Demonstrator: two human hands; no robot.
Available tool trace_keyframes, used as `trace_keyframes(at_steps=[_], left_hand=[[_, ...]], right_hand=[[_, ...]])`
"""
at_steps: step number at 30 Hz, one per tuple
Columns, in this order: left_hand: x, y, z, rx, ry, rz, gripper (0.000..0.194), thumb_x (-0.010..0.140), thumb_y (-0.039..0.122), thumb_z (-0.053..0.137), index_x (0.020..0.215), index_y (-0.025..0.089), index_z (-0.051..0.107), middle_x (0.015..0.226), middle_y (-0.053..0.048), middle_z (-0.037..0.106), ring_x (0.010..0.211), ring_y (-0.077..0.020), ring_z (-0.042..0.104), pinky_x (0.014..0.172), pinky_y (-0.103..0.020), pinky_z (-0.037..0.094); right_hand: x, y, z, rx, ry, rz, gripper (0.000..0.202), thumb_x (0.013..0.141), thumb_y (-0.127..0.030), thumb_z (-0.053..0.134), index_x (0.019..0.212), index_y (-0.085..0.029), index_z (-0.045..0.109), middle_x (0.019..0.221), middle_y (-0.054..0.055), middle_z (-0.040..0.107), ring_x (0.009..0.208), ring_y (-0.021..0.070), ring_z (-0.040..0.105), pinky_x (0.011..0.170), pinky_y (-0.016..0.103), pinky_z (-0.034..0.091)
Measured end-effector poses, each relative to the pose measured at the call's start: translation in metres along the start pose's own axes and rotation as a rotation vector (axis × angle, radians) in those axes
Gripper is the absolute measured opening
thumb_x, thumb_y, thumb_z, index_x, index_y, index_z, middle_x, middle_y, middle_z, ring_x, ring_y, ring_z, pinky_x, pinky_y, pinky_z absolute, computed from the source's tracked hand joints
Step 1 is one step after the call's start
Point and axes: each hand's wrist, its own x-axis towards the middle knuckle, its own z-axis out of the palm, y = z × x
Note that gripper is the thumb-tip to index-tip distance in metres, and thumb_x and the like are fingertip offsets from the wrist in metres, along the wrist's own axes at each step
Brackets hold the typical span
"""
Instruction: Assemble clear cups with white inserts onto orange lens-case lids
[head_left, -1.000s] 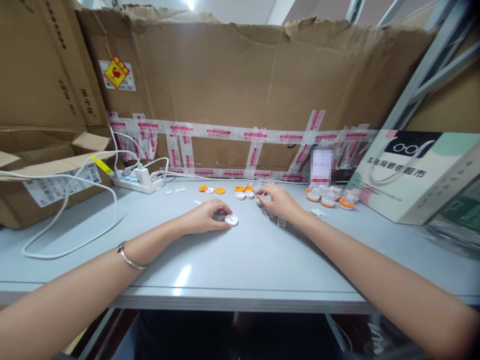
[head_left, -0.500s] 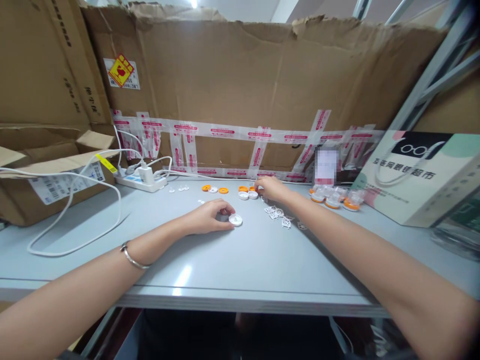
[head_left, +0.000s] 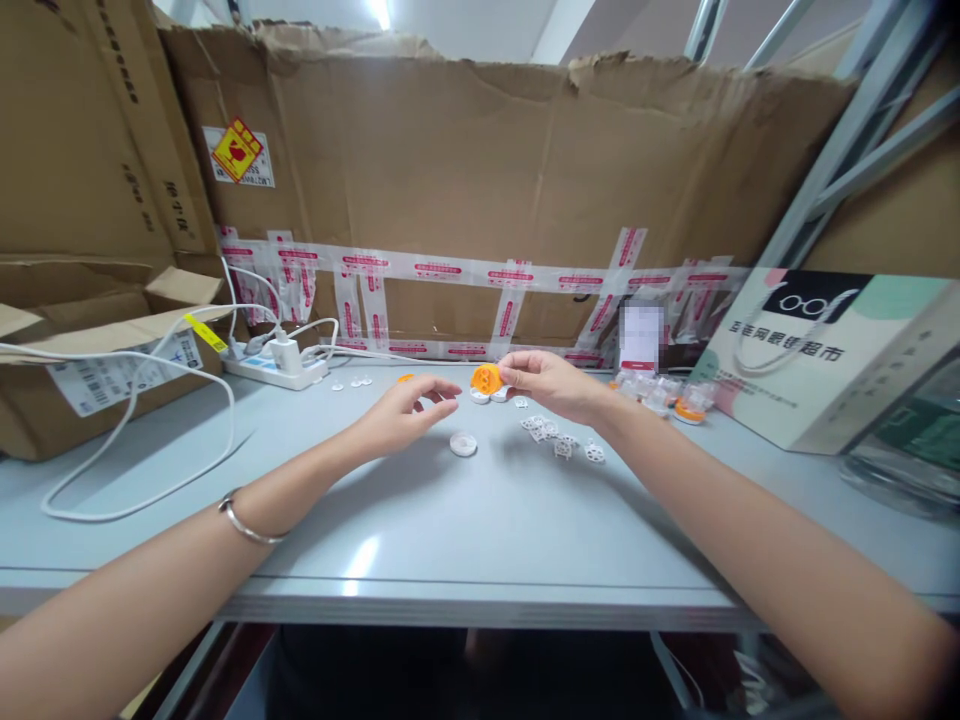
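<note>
Right hand (head_left: 551,385) pinches an orange cap (head_left: 486,379), half-open left hand (head_left: 401,414) holds nothing, and white dish (head_left: 463,444) and white pieces (head_left: 563,447) lie separate.

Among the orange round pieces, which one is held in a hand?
The orange disc pinched in the right hand. Other visible orange pieces rest on the table: one just beyond the left hand, others under clear parts at the right.

Ceiling (head_left: 465,32): lit by a bright lamp (head_left: 380,14).
Tabletop (head_left: 570,540): finished in pale grey, glare (head_left: 362,562) reflected near its front.
Cardboard wall (head_left: 450,160): stood upright behind, torn along its top, crossed by printed tape (head_left: 439,270).
Metal frame (head_left: 844,150): slanted at the right.
</note>
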Motion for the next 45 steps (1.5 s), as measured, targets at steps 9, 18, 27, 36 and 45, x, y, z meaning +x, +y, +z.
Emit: trace_keyframes(at_steps=[9, 18, 27, 36, 45], left_hand=[[0.004, -0.01, 0.01, -0.419, -0.031, -0.052, 0.03, 0.083, 0.039, 0.051, 0.102, 0.019, 0.062, 0.102, -0.005, 0.064, 0.09, -0.016, 0.057, 0.076, -0.027, 0.042], [0.005, -0.015, 0.005, -0.517, -0.02, -0.088, 0.024, 0.074, 0.035, 0.064, 0.09, 0.018, 0.064, 0.093, -0.004, 0.066, 0.084, -0.0138, 0.058, 0.075, -0.026, 0.042], [0.009, -0.02, 0.01, -0.155, -0.074, -0.117, 0.022, 0.07, 0.034, 0.064, 0.081, 0.015, 0.068, 0.081, -0.004, 0.069, 0.076, -0.0161, 0.061, 0.069, -0.026, 0.045], [0.008, -0.02, 0.011, -0.174, -0.135, -0.117, 0.024, 0.069, 0.035, 0.065, 0.08, 0.015, 0.07, 0.081, -0.005, 0.071, 0.077, -0.0173, 0.062, 0.07, -0.027, 0.047], [0.009, -0.021, 0.011, -0.161, -0.167, -0.13, 0.022, 0.067, 0.032, 0.067, 0.078, 0.013, 0.069, 0.077, -0.004, 0.07, 0.071, -0.0155, 0.061, 0.065, -0.024, 0.046]], right_hand=[[0.001, 0.019, 0.025, 0.164, -0.125, 0.045, 0.02, 0.073, -0.037, 0.066, 0.077, -0.018, 0.06, 0.078, -0.001, 0.058, 0.074, 0.0103, 0.051, 0.067, 0.025, 0.034], [-0.007, 0.02, 0.025, 0.041, 0.033, 0.098, 0.029, 0.072, -0.043, 0.064, 0.084, -0.017, 0.06, 0.08, 0.001, 0.056, 0.069, 0.0105, 0.048, 0.065, 0.026, 0.037], [-0.018, 0.039, 0.037, -0.456, -0.016, 0.074, 0.067, 0.053, -0.043, 0.077, 0.107, -0.021, 0.044, 0.106, 0.007, 0.055, 0.096, 0.021, 0.052, 0.081, 0.038, 0.043], [-0.017, 0.043, 0.045, -0.42, 0.013, 0.016, 0.048, 0.063, -0.034, 0.071, 0.1, -0.021, 0.044, 0.102, 0.006, 0.057, 0.096, 0.0192, 0.054, 0.081, 0.037, 0.044], [-0.017, 0.049, 0.047, -0.403, 0.029, -0.004, 0.047, 0.065, -0.032, 0.07, 0.101, -0.021, 0.042, 0.1, 0.006, 0.059, 0.093, 0.0181, 0.056, 0.081, 0.036, 0.044]])
